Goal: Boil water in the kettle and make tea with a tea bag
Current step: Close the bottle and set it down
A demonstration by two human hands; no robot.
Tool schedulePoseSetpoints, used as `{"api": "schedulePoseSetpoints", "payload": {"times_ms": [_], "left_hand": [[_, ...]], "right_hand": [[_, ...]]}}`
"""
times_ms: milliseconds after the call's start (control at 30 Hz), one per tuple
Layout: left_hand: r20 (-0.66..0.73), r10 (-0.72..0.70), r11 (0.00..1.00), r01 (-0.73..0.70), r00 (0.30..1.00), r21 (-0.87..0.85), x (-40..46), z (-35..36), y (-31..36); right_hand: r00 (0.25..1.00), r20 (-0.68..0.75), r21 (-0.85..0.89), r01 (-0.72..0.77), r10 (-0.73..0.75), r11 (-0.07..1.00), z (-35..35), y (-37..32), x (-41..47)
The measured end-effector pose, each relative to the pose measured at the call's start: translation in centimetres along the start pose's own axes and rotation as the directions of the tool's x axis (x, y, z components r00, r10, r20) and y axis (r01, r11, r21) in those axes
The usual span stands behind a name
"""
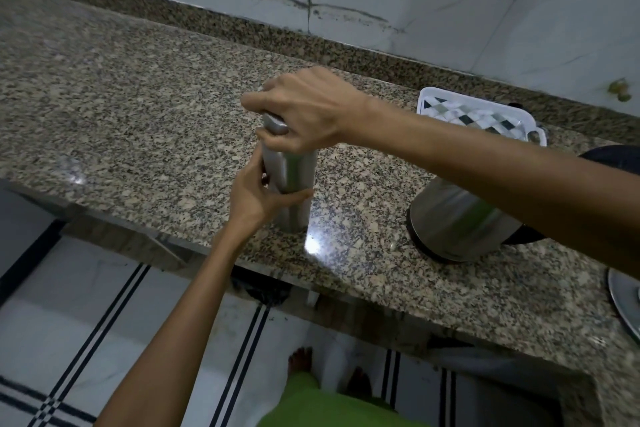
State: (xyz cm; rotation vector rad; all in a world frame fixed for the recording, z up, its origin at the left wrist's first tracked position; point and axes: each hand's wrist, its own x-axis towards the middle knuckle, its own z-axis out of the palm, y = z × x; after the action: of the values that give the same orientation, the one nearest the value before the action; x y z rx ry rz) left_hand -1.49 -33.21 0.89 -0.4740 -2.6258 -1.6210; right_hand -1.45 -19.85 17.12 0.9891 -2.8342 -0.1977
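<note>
near the middle of the frame a steel bottle (pixel 292 184) is stood upright on the granite counter (pixel 138 87), close to the counter's front edge. its body is grasped by the left hand (pixel 258 196), and its cap is gripped from above by the right hand (pixel 304 107). at the right, the kettle (pixel 453 222) is seen on its dark base, partly covered by the right forearm and well apart from the bottle. a white tray (pixel 478 114) is set behind the kettle, near the raised back edge. a metal plate (pixel 623 302) is cut off by the right border. the upper left of the counter is left bare. no tea bag can be made out.
</note>
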Motion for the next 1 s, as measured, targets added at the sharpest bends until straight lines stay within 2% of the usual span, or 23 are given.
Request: {"api": "schedulePoseSetpoints", "payload": {"times_ms": [67, 133, 200, 267, 367, 433, 467, 533, 600, 700, 767, 833, 900, 1000], "left_hand": [[-0.036, -0.019, 1.0, 0.019, 0.999, 0.007, -0.3, 0.3, 0.3], [-0.064, -0.035, 0.999, 0.037, 0.997, 0.022, -0.5, 0.6, 0.4], [-0.062, -0.023, 1.0, 0.024, 0.998, 0.014, -0.5, 0.6, 0.3], [-0.038, -0.037, 0.999, 0.036, 0.999, -0.031, -0.5, 0.6, 0.0], [-0.046, -0.051, 0.998, 0.049, 0.998, -0.05, -0.4, 0.6, 0.0], [-0.039, -0.043, 0.999, 0.042, 0.998, -0.025, -0.4, 0.5, 0.2], [-0.032, -0.035, 0.999, 0.035, 0.999, -0.02, -0.4, 0.5, 0.2], [-0.021, -0.024, 0.999, 0.024, 0.999, -0.03, -0.4, 0.5, 0.1], [-0.012, -0.027, 0.999, 0.026, 1.0, -0.046, -0.4, 0.4, 0.2], [-0.012, -0.011, 0.999, 0.01, 1.0, -0.036, -0.3, 0.5, 0.3], [-0.001, -0.013, 0.998, 0.013, 1.0, -0.064, -0.4, 0.5, 0.3], [-0.004, -0.01, 0.997, 0.009, 1.0, -0.076, -0.6, 0.4, 0.4], [-0.004, -0.01, 0.996, 0.01, 1.0, -0.084, -0.6, 0.4, 0.4], [0.004, -0.017, 0.998, 0.017, 1.0, -0.062, -0.4, 0.6, 0.8]], "right_hand": [[0.98, -0.012, -0.035, -0.199, 0.198, 0.979, 0.4, -1.0, 0.3], [0.918, -0.012, -0.063, -0.396, 0.396, 0.916, 0.7, -2.1, 0.7], [0.86, 0.024, -0.074, -0.508, 0.51, 0.858, 0.3, -2.5, 0.9], [0.868, 0.135, 0.001, -0.483, 0.478, 0.876, -0.6, -1.6, 0.8], [0.936, 0.3, 0.261, -0.267, 0.185, 0.928, -3.1, -0.3, 0.3], [0.945, 0.325, 0.294, -0.14, 0.039, 0.946, -4.0, 0.2, 0.2], [0.952, 0.306, 0.288, -0.114, 0.022, 0.951, -4.0, 0.4, 0.3], [0.967, 0.246, 0.282, -0.14, 0.069, 0.949, -3.7, 0.5, 0.4], [0.966, 0.186, 0.248, -0.225, 0.182, 0.942, -2.8, 0.1, 0.6], [0.929, 0.117, 0.112, -0.363, 0.35, 0.925, -1.9, -0.7, 0.5], [0.923, 0.196, 0.078, -0.352, 0.332, 0.933, -2.4, -0.3, 0.3], [0.921, 0.328, 0.18, -0.28, 0.21, 0.943, -3.7, 0.4, 0.3], [0.912, 0.388, 0.258, -0.249, 0.136, 0.933, -4.9, 0.8, 0.3], [0.936, 0.255, 0.184, -0.294, 0.244, 0.938, -4.4, 1.2, 0.0]]}}
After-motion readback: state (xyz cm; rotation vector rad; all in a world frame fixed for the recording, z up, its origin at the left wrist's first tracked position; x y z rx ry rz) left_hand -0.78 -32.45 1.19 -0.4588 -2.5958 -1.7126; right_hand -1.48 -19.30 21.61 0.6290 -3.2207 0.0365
